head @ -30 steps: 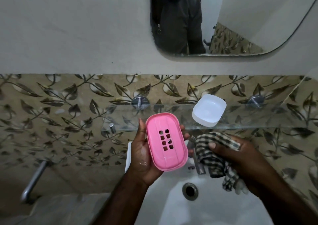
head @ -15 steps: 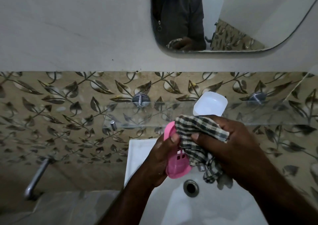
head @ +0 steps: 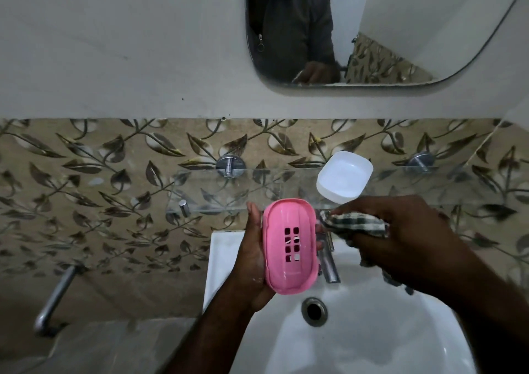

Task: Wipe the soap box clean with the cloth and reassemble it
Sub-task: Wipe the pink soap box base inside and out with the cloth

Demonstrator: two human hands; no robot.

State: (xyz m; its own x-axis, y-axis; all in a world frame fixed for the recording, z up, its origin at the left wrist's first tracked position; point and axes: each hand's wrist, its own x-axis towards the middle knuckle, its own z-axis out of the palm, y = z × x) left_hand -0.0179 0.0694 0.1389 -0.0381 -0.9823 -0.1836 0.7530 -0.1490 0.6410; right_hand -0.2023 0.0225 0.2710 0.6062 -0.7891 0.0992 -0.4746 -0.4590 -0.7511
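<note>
White lid (head: 344, 180) on glass shelf (head: 217, 190)

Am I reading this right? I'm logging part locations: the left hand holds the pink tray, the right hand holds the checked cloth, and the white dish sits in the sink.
Not quite. The head view shows the white dish on the glass shelf, not in the sink. The left hand does hold the pink tray and the right hand the checked cloth.

the right hand (head: 400, 236) hides most of the checked cloth (head: 355, 222); only a bunched fold shows. the pink tray (head: 290, 245) covers the left hand (head: 252, 259) palm and most fingers. the tap (head: 329, 265) base sits behind tray and cloth. the sink (head: 372, 345) and mirror (head: 400, 30) are cut off by the frame's edges.
</note>
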